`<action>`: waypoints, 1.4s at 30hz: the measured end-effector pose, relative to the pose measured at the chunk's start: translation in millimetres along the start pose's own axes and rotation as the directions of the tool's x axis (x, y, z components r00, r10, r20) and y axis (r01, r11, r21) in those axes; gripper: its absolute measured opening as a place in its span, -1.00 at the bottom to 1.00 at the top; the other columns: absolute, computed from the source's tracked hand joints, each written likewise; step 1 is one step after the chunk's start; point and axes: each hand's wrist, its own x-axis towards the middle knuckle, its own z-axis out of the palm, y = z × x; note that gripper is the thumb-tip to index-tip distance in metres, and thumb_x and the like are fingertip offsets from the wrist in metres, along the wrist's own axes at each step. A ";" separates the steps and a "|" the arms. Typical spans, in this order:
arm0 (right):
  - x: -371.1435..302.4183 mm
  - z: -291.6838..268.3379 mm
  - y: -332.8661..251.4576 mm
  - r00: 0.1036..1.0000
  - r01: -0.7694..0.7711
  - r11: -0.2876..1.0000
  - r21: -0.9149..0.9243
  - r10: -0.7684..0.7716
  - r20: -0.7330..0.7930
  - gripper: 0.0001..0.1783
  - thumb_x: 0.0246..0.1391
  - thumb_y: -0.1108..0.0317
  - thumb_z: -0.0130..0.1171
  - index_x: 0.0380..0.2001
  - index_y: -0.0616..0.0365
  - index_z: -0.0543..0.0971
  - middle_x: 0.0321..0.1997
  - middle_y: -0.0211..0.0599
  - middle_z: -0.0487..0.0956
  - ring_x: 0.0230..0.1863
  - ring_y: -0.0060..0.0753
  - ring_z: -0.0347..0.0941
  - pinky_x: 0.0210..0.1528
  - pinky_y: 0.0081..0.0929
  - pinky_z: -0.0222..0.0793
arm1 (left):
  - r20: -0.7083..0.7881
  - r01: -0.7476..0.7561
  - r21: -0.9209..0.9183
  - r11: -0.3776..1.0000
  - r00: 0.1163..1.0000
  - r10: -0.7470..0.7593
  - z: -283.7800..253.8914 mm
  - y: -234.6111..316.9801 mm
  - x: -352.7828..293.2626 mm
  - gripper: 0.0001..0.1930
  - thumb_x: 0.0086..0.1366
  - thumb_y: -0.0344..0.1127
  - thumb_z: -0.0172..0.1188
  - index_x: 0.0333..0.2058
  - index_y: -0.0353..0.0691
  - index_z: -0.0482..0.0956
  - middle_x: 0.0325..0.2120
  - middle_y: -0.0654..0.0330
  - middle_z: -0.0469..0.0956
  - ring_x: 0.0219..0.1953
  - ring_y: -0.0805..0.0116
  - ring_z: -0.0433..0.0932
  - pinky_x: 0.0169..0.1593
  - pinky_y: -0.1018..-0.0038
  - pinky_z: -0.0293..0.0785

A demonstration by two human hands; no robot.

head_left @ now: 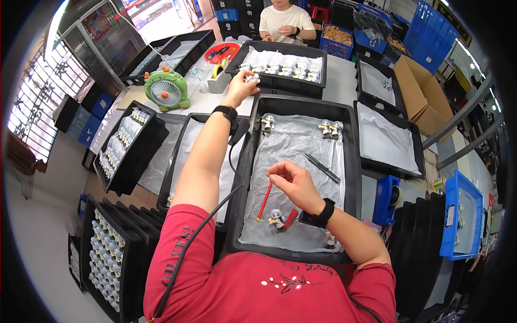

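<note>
left hand: fingers clamping small pale piece by far tray | right hand: fingers apparently pinching red stick over near tray | advice: keeping pinch light, clearing figurine

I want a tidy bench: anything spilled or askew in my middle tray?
Nothing looks spilled. The white liner in that black tray is creased, while paper in the tray to the right lies flatter.
</note>
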 end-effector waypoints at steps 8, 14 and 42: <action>1.1 1.8 0.6 0.995 0.059 0.998 0.007 -0.059 -0.079 -0.84 0.04 0.40 0.13 -0.34 0.26 0.53 -0.39 -0.34 0.59 -0.36 -0.61 0.50 -0.27 -0.62 0.42 | -0.005 0.014 0.024 1.000 1.000 -0.013 18.0 23.8 21.7 -0.68 0.18 -0.50 0.12 -0.09 -0.24 0.29 -0.39 0.19 0.38 -0.40 0.37 0.56 -0.30 0.54 0.61; -0.2 4.3 0.8 0.993 0.063 0.993 0.102 -0.052 -0.107 -0.87 0.04 0.45 0.13 -0.32 0.26 0.52 -0.40 -0.39 0.57 -0.37 -0.67 0.46 -0.29 -0.68 0.38 | -0.072 -0.035 0.028 0.999 0.997 0.036 29.8 25.8 40.7 -0.66 0.16 -0.51 0.14 -0.09 -0.24 0.29 -0.35 0.16 0.38 -0.42 0.42 0.50 -0.30 0.52 0.61; 0.9 -7.4 -14.3 0.980 -0.049 0.945 0.325 0.107 -0.166 -0.85 0.09 0.49 0.08 -0.24 0.27 0.46 -0.30 -0.35 0.56 -0.22 -0.60 0.49 -0.13 -0.64 0.37 | -0.408 0.056 -0.239 0.969 0.900 -0.153 65.0 -3.4 126.9 -0.52 0.04 -0.63 0.24 -0.13 -0.36 0.17 -0.29 -0.08 0.45 -0.42 0.18 0.59 -0.43 0.49 0.61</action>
